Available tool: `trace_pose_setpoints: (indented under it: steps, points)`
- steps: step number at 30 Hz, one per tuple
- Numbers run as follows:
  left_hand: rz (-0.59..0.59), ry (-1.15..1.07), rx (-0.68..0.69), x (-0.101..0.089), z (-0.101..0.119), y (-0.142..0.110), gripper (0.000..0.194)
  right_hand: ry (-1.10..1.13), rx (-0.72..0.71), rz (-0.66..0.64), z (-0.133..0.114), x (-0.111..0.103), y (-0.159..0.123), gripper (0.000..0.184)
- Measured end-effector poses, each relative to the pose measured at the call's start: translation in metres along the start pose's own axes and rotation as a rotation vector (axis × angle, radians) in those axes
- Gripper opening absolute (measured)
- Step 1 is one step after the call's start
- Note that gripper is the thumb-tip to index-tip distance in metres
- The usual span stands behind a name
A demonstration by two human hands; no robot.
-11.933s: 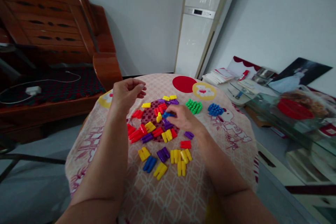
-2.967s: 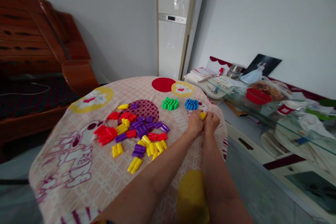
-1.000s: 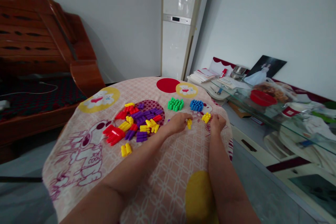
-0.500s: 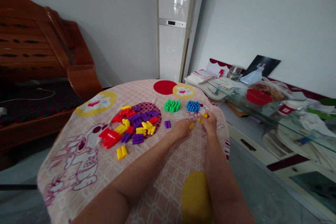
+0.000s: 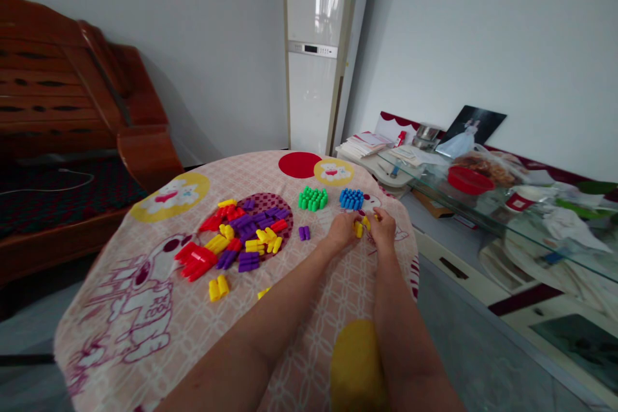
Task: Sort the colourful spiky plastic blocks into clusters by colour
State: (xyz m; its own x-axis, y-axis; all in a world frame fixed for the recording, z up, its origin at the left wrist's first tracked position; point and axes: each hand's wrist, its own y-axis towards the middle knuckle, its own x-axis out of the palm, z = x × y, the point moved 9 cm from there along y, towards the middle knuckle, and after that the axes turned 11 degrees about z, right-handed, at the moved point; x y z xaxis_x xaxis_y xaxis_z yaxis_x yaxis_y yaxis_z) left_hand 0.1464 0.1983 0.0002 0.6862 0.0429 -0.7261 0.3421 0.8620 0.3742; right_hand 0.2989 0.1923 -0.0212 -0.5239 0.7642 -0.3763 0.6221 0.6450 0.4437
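Observation:
My left hand (image 5: pixel 342 230) rests low over the right side of the table, fingers curled in at the yellow plastic pieces (image 5: pixel 358 230). Facing it, my right hand (image 5: pixel 383 229) is closed in a pinch on a small yellow piece at its fingertips. Just beyond the hands stand a block of blue pieces (image 5: pixel 351 199) and a block of green pieces (image 5: pixel 313 198), both upright in tight groups. A pair of purple pieces (image 5: pixel 304 233) lies left of my left hand. Fingers partly hide the yellow pieces.
A loose heap of red pieces (image 5: pixel 196 261), purple pieces (image 5: pixel 248 262) and yellow pieces (image 5: pixel 219 288) covers the table's left-middle. The patterned tablecloth (image 5: pixel 290 347) drapes over the round edge. A glass shelf (image 5: pixel 449 206) with a red bowl (image 5: pixel 469 180) stands at right, a wooden bench (image 5: pixel 67 109) at left.
Both hands have drawn closer together around the yellow pieces, more of which now show between them. A yellow piece has come into sight beside my left forearm. The view has shifted slightly.

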Motion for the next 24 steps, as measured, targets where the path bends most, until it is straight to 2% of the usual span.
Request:
trace_pose_setpoints:
  steps: [4, 10, 18, 21, 24]
  points:
    - [0.070, -0.076, -0.006, 0.004, 0.003, 0.007, 0.039, 0.034, 0.080, 0.050, 0.008, -0.005, 0.003, 0.054]
    - [0.137, -0.137, -0.004, 0.014, 0.004, 0.014, 0.045, 0.045, 0.075, 0.095, 0.009, -0.009, 0.006, 0.051]
    - [0.102, -0.095, 0.008, 0.032, 0.007, 0.014, 0.057, 0.057, 0.067, 0.056, 0.013, -0.005, 0.003, 0.052]
    - [0.092, -0.075, 0.017, 0.022, 0.013, 0.010, 0.062, 0.070, 0.077, 0.057, 0.017, -0.004, 0.005, 0.054]
    - [0.076, -0.016, 0.101, -0.005, 0.020, 0.000, 0.060, 0.075, 0.101, 0.073, 0.022, -0.004, 0.006, 0.056]
